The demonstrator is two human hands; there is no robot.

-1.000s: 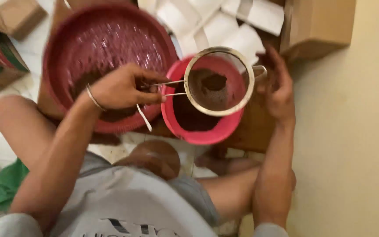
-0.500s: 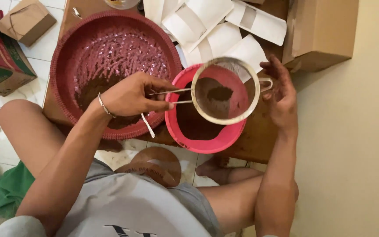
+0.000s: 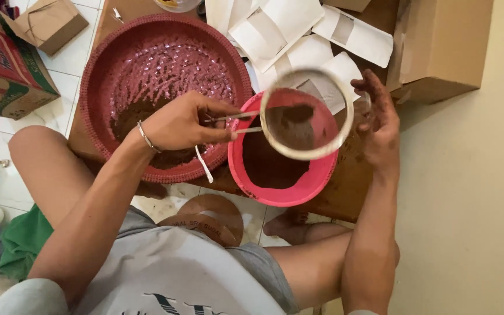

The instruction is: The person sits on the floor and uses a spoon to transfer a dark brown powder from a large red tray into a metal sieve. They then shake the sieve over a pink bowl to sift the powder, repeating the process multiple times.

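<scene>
Sieve (image 3: 305, 114) now higher over pink bowl (image 3: 275, 181) — white pouches (image 3: 298, 35) behind

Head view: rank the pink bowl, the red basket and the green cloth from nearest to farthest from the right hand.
From the right hand:
1. Pink bowl, just to its left, under the sieve.
2. Red basket, farther left, past the bowl and the left hand.
3. Green cloth, at the far lower left, beside the knee.

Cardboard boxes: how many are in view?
3. A printed box at the left edge, a small brown one top left, a large plain one top right. Others may lie beyond the frame.
</scene>
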